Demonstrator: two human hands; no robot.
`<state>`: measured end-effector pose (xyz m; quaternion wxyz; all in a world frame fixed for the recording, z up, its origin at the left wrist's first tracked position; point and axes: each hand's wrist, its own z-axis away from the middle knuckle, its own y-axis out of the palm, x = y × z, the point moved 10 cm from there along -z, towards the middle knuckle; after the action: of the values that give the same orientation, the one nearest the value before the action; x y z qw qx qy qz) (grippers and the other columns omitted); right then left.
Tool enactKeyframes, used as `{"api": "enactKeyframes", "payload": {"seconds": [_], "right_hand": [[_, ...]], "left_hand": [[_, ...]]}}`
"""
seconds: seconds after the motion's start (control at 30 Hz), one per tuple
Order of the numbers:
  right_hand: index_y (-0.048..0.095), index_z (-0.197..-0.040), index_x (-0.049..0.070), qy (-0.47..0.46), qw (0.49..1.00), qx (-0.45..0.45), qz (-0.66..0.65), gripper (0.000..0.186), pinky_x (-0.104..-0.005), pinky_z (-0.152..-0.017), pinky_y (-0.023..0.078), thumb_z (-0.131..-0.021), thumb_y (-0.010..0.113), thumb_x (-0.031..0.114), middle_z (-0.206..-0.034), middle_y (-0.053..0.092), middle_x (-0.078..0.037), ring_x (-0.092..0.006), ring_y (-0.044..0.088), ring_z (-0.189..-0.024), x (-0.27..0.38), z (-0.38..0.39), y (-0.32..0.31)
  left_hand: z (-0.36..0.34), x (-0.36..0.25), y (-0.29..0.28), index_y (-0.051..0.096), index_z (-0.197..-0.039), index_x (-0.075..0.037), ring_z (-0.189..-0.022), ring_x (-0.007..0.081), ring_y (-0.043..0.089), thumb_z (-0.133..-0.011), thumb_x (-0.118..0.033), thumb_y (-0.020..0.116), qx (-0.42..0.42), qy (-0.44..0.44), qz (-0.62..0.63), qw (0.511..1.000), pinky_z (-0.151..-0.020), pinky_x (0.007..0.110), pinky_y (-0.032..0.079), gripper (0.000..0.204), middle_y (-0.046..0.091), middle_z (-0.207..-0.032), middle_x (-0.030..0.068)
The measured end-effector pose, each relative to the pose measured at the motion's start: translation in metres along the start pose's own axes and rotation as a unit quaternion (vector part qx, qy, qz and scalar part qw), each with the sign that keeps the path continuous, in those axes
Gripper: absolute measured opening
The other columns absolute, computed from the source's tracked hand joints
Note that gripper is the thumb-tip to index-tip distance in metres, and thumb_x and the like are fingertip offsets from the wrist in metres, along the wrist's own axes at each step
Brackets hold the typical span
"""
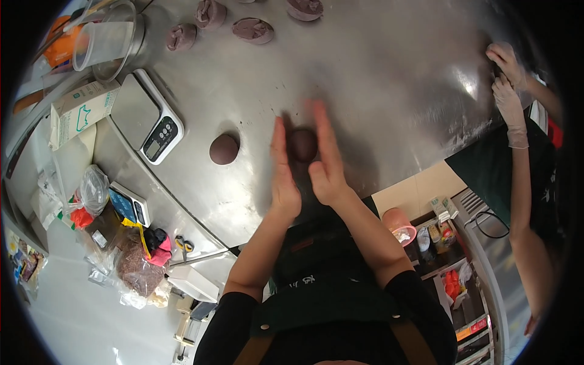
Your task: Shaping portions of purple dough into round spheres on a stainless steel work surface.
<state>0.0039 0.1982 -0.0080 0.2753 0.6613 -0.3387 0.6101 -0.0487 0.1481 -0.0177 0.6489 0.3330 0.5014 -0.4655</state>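
Note:
A smooth, dark brown dough ball rests on the metal worktop between my two upright hands. My left hand stands along its left side, fingers stretched out and together, with a narrow gap to the ball. Close against the right side is my right hand, fingers straight and thumb bent in near the ball; its fingertips are smeared by motion. I cannot tell whether the right palm touches the ball. Farther left sits a second dark brown dough ball. Neither hand grips anything.
Rough purplish dough lumps lie at the far side of the steel worktop. To the left are a white digital scale, a carton and a clear tub. A co-worker's gloved hands work at the right edge.

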Motion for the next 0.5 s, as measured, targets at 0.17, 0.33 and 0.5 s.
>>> {"api": "enactKeyframes", "payload": {"seconds": [0.17, 0.33, 0.5], "right_hand": [[0.013, -0.143, -0.01, 0.009, 0.999, -0.039, -0.036, 0.073, -0.0428, -0.113, 0.015, -0.094, 0.036, 0.039, -0.151, 0.017, -0.026, -0.0383, 0.017, -0.14, 0.007, -0.003, 0.0], [0.017, -0.142, -0.012, 0.02, 1.0, 0.003, -0.02, 0.073, -0.0417, -0.112, 0.018, -0.092, 0.039, 0.036, -0.15, 0.019, -0.026, -0.0388, 0.021, -0.139, -0.004, -0.011, -0.008], [0.017, -0.142, -0.012, 0.042, 0.997, -0.038, -0.049, 0.069, -0.0413, -0.113, 0.014, -0.089, 0.041, 0.026, -0.151, 0.017, -0.026, -0.0377, 0.015, -0.141, -0.004, 0.007, -0.003]], "left_hand": [[-0.007, -0.008, -0.005, 0.018, -0.146, 0.002, -0.139, 0.0337, 0.02, -0.098, -0.042, 0.019, 0.028, 0.147, -0.078, 0.986, -0.113, 0.042, 0.016, 0.065, 0.019, -0.151, 0.02], [-0.01, 0.005, -0.008, 0.015, -0.146, 0.001, -0.139, 0.0302, 0.021, -0.097, -0.042, 0.024, 0.007, 0.032, -0.003, 0.999, -0.114, 0.04, 0.017, 0.066, 0.019, -0.152, 0.0171], [-0.004, -0.006, 0.011, 0.017, -0.147, 0.0, -0.139, 0.0266, 0.022, -0.096, -0.041, 0.029, 0.018, 0.07, -0.125, 0.989, -0.113, 0.038, 0.018, 0.066, 0.021, -0.152, 0.0149]]}}
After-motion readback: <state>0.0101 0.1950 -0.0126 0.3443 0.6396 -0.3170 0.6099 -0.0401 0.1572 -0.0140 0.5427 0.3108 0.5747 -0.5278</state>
